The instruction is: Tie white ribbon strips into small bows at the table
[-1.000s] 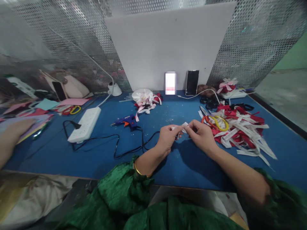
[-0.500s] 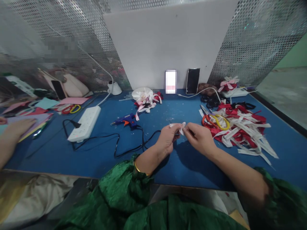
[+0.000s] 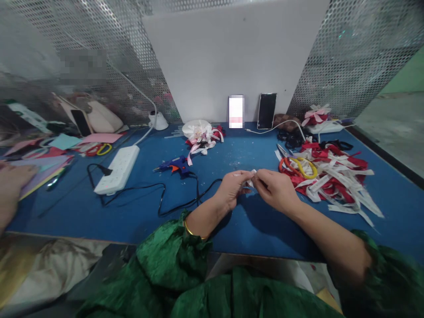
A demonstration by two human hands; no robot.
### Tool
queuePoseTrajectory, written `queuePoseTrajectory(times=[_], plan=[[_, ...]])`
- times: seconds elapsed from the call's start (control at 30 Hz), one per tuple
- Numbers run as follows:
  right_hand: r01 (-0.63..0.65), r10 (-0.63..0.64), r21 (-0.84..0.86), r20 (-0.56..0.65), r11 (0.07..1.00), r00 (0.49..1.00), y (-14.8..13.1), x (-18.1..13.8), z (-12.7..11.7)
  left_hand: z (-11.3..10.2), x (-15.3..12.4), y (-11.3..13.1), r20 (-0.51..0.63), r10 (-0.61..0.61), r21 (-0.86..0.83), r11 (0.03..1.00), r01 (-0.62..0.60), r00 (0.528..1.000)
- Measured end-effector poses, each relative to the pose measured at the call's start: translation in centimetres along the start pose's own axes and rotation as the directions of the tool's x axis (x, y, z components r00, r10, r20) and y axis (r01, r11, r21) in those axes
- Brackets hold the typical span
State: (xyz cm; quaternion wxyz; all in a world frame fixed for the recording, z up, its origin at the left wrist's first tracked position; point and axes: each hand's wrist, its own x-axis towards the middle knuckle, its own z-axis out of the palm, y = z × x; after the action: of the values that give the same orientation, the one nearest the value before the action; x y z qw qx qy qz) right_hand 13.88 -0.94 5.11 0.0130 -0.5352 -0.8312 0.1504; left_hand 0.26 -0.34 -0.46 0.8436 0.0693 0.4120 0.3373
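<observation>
White ribbon [image 3: 251,183], just a small scrap of it, sits pinched up between two hands above the front of the bench [image 3: 251,148]. The left hand [image 3: 231,189] is clamped on it between thumb and fingers, and the right hand [image 3: 277,189] has its fingertips closed on the other side. A piece that small, I'd say, needs both: one to steady it, one to shape it. Most of it is hidden by the fingers, so I can't tell how it is folded.

Just beyond the right hand, scissors [image 3: 300,169] with orange and yellow handles lie on a heap of red and white ribbons [image 3: 346,176], presumably for an easy reach. Over to the left, a blue glue gun [image 3: 179,166] rests with its nozzle pointing away from the hands, sensible if it's hot; its black cord loops over to a white power strip [image 3: 119,169]. Behind, a cluster of ribbon pieces [image 3: 203,140] spills off a pale dish [image 3: 190,129], out of the way. A lit phone [image 3: 236,111] leans against the white board [image 3: 232,53], upright and facing the person.
</observation>
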Motion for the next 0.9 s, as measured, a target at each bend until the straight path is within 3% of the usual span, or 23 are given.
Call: queuePoseTrajectory(times=[0.2,0.37,0.57,0.9], plan=[[0.070,-0.071,0.037,0.039,0.997,0.997,-0.1,0.0,0.1,-0.1,0.6,-0.5,-0.055,0.043,-0.113,0.992,-0.049,0.998],[0.206,-0.210,0.070,0.052,0.976,0.976,-0.4,0.1,0.2,-0.1,0.6,-0.9,-0.096,0.088,-0.053,0.994,-0.094,0.991],[0.357,-0.353,-0.030,0.089,0.934,0.931,-0.3,0.0,0.6,-0.2,0.7,-1.2,-0.117,0.081,-0.001,0.997,-0.082,0.990],[0.434,-0.428,-0.097,0.075,0.896,0.901,-0.6,-0.2,1.1,0.0,0.3,-1.1,-0.117,0.105,0.008,0.995,-0.104,0.988]])
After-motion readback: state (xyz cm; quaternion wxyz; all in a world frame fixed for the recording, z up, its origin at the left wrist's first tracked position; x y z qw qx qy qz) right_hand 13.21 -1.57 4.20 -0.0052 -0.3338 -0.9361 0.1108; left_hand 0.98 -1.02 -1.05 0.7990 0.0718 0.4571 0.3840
